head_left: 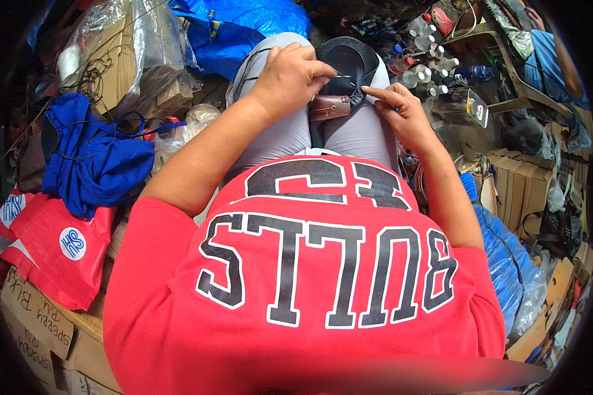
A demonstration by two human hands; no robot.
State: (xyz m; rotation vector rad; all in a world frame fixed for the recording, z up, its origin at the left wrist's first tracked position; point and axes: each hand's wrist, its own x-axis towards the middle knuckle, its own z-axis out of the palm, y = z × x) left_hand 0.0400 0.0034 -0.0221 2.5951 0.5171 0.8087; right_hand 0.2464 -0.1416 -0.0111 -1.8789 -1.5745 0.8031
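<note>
Your left hand (286, 78), at upper centre of the frame, had its fingers pinched shut on a thin needle (341, 76) pointing right, over the dark shoe (349, 59) wedged between your knees. That needle could have slipped off the leather and jabbed the other hand, since the two sat close together. Just below, the brown strap piece (329, 106) lay loose on your lap and might have slid off. Your right hand (405, 112) pressed an extended finger against the shoe's edge, fingers otherwise loosely curled, holding nothing I could make out. The bottles (428, 69) stood near your knee; a jolt might have tipped them.
</note>
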